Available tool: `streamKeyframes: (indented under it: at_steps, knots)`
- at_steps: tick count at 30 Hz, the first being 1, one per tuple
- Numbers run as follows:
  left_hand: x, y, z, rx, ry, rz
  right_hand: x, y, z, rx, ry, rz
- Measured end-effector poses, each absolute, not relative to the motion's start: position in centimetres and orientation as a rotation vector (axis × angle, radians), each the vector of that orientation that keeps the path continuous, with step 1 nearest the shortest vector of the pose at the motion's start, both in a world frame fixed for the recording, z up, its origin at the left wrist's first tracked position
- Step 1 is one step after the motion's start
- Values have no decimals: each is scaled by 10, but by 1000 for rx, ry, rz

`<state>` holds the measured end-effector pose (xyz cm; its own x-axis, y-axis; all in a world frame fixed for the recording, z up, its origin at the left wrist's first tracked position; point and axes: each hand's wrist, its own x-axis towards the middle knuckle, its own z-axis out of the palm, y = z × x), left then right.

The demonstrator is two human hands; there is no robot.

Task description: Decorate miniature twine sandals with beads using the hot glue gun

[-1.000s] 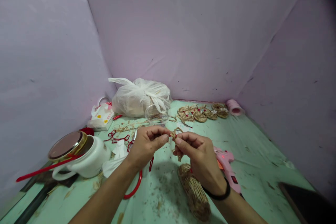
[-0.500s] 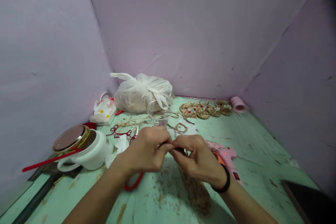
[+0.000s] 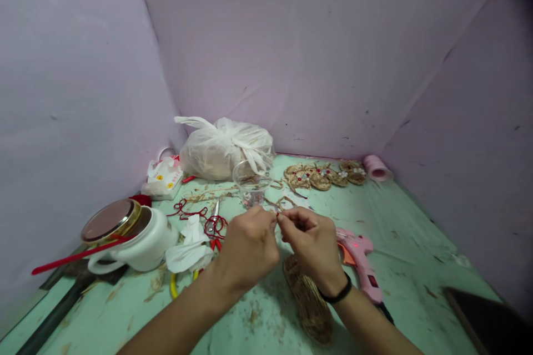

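My left hand (image 3: 252, 244) and my right hand (image 3: 314, 247) meet fingertip to fingertip above the middle of the table, both closed in a pinch. A tiny dark red bit (image 3: 278, 214) shows at the right fingertips; its kind is too small to tell. What the left fingers hold is hidden behind the hand. Beneath my right hand lies a small woven straw slipper (image 3: 310, 308), its upper end partly covered. Close to the right wrist rests a pink glue gun (image 3: 363, 266) with an orange trigger and a lit red light. Just beyond the hands stands a clear plastic cup (image 3: 252, 180) with small pieces inside.
Several decorated straw slippers (image 3: 320, 176) line the back, beside a pink roll (image 3: 378, 168). A tied white bag (image 3: 227, 150) stands behind the cup. Leftward are scissors (image 3: 215, 213), red yarn (image 3: 183, 209), crumpled tissue (image 3: 189, 252), a white mug (image 3: 152, 241) and a hammer (image 3: 62, 299).
My left hand has turned and shifted slightly right, uncovering red and yellow tool handles beside it. My right hand has moved a little, showing more of the slipper. The red bit now shows.
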<state>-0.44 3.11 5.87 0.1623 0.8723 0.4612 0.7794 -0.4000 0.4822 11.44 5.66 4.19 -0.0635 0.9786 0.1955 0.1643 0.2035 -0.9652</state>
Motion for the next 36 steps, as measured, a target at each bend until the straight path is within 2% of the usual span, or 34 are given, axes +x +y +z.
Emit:
streamKeyframes:
  at_steps: [3,5,8,10,12,14,18,22,25,29,33,36]
  knots:
    - [-14,31,63,2659,1624,618,120,58,44,-1123,-1668,992]
    - [-20,34,67,2670,1458,500,126,60,47,-1063,-1812,1060]
    - [-27,42,71,2069,1178,737,136,63,51,-918,-2001,1255]
    - [-29,48,68,1648,1057,876,139,65,52,-812,-1966,1502]
    - [-29,53,62,1444,1040,974,136,64,51,-751,-1666,1745]
    - [-25,56,54,1344,1065,1081,129,63,47,-744,-1298,1816]
    - [-14,54,41,1178,1128,1253,111,58,37,-830,-1005,1687]
    - [-11,53,42,1100,1212,1305,108,56,35,-916,-1031,1644]
    - [-12,54,47,1031,1267,1280,120,63,40,-974,-1217,1610]
    - [-10,56,50,963,1318,1223,145,75,52,-1050,-1463,1274]
    - [-8,54,52,945,1357,1172,158,73,63,-813,-1976,838]
    - [-8,53,54,929,1361,1116,155,70,64,-712,-2233,750]
